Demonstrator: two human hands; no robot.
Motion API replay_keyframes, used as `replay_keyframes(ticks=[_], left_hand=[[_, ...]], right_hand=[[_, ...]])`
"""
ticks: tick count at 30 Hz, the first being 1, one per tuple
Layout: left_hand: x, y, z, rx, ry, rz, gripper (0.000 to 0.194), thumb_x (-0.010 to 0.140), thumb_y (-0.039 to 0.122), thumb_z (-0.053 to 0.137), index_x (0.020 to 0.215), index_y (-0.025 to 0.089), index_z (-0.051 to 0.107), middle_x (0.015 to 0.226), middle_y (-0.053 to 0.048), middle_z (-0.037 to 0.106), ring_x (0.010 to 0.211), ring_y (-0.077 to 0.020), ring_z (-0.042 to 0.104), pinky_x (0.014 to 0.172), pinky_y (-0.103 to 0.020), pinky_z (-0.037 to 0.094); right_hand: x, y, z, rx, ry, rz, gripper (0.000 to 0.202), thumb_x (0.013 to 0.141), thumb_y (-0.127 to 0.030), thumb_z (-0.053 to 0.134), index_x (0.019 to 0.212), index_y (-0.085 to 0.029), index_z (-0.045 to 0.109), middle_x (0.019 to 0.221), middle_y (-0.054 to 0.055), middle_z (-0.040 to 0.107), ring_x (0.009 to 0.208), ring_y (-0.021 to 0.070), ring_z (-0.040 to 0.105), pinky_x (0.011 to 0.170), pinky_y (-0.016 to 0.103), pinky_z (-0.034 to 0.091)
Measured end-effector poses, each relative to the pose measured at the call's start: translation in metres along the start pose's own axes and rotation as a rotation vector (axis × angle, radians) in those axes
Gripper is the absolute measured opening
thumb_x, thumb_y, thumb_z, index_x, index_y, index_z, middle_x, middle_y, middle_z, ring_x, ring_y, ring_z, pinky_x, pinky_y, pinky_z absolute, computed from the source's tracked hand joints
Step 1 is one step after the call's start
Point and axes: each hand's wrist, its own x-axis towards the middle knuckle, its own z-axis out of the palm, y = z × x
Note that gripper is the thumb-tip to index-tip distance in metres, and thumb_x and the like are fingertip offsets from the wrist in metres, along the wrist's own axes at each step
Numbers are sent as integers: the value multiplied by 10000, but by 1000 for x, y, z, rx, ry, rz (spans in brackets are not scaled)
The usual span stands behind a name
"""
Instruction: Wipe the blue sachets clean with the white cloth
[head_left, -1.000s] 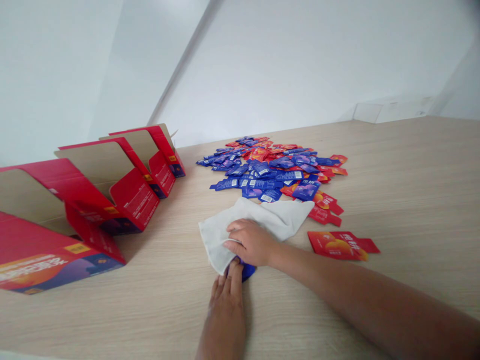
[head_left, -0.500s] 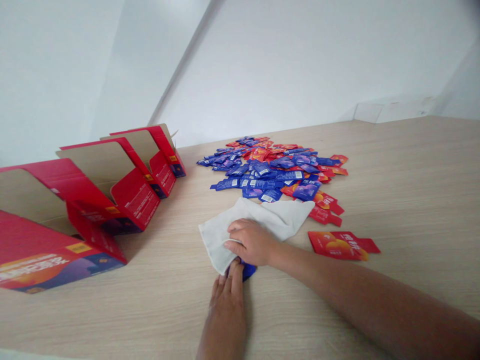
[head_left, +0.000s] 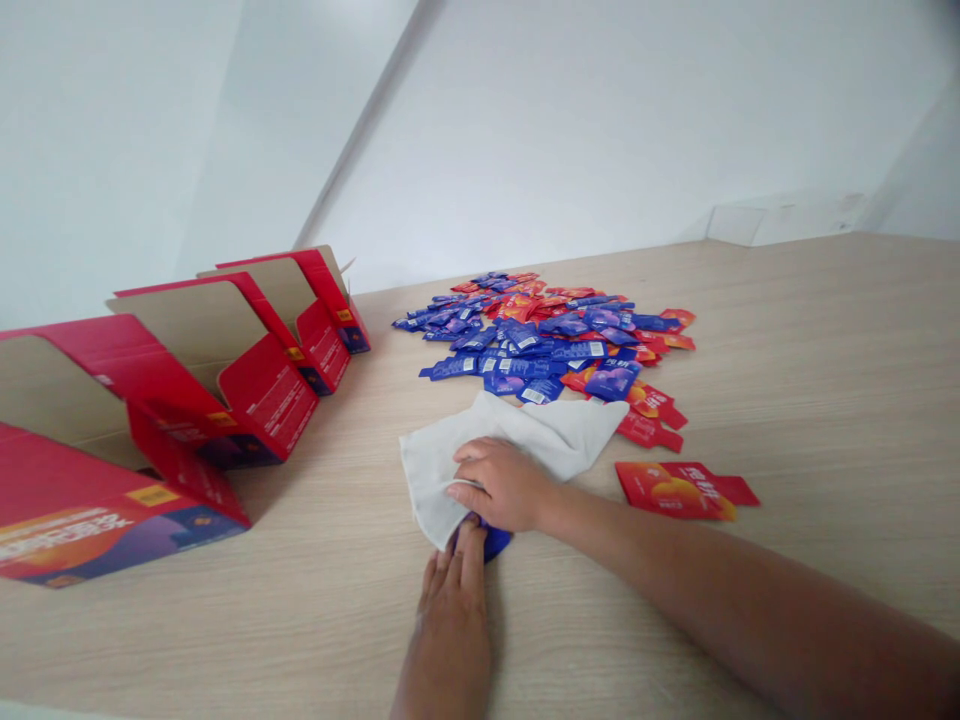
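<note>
A white cloth (head_left: 525, 430) lies spread and creased on the table, with my right hand (head_left: 506, 485) curled onto it and the fingers bunching its near part. Under the cloth's near corner a blue sachet (head_left: 496, 542) shows only in part. My left hand (head_left: 456, 590) rests on that sachet with its fingers stretched out, their tips at the cloth's edge. Both hands are close together, the right one just beyond the left. To the right of my right forearm lies a single red sachet (head_left: 675, 490), flat, with a narrow spout end.
Beyond the cloth is a loose heap of blue and red sachets (head_left: 525, 340). On the left stand three open red cardboard boxes, a near one (head_left: 82, 510), a middle one (head_left: 262, 400) and a far one (head_left: 330, 340). A white wall (head_left: 600, 130) rises behind the wooden table (head_left: 825, 400).
The cloth's left edge has shifted very slightly to the right. Both hands stay in nearly the same place, and the heap and the boxes look unchanged.
</note>
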Motion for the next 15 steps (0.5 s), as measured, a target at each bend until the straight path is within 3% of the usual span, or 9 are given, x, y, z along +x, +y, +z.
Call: replay_keyframes(ticks=[15], left_hand=[[-1,-2,4,-43,105,23,669,768,-60,136,1402,81,298,1473,-161,352,1358,-202,299,1116,-418,315]], right_hand=[[0,1,1,19,12,-30,313,926,-380,477,802,-150,649,906,79,644,902,195,550,834,335,390]])
